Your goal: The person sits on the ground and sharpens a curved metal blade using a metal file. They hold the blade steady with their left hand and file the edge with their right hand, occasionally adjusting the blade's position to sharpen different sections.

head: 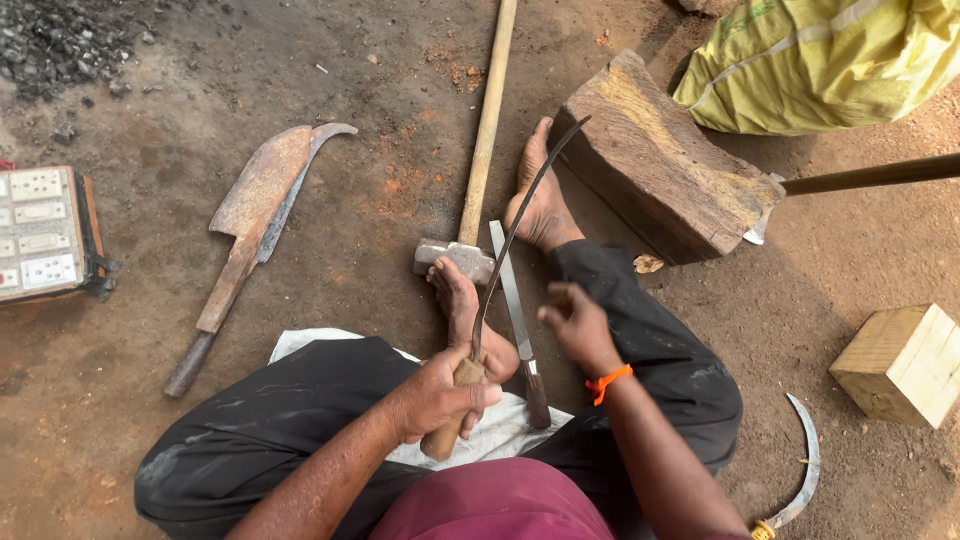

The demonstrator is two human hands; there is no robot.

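Sitting on the dirt floor [200, 150], the person braces a thin curved sickle blade [520, 215] between both feet, its tip toward a big wooden block [660, 160]. Left hand [435, 395] has its grip pressed tight around the sickle's wooden handle [455, 415]; right hand [575, 325] hovers with loosely curled fingers, holding nothing. A flat file [515, 300] lies beside the blade untouched, so any filing looks unstarted.

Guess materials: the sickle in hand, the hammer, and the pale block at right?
Sickle: thin dark blade, probably forged steel, dull finish; light brown handle looks like wood, in the left hand.
Hammer: grey, scuffed head, likely iron or steel; long pale shaft, apparently wood.
Block: pale sawn wood, flat clean faces, unfinished.
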